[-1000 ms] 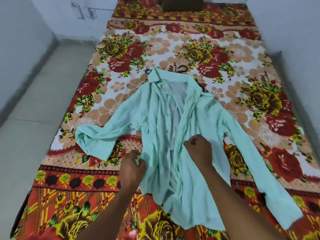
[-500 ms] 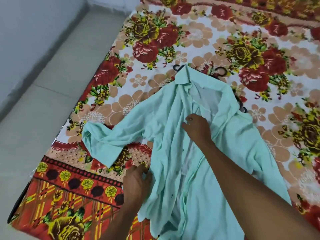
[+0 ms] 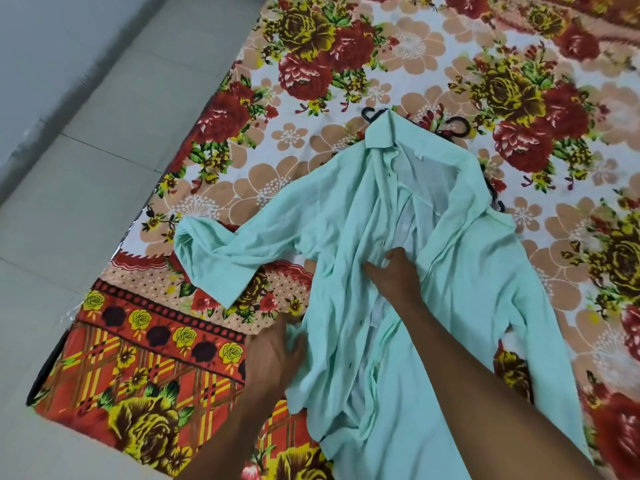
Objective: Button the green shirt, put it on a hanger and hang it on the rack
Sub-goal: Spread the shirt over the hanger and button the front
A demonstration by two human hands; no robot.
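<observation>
near the bedspread's left edge, the left hand (image 3: 277, 355) grips the green shirt's (image 3: 460, 306) left front panel, fingers curled into the cloth. the right hand (image 3: 394, 275) pinches the fabric at the open placket in the shirt's middle. the shirt lies unbuttoned and rumpled on the floral bedspread (image 3: 346, 64), collar away from the person, over black hangers (image 3: 457, 128) peeking out beside the collar.
</observation>
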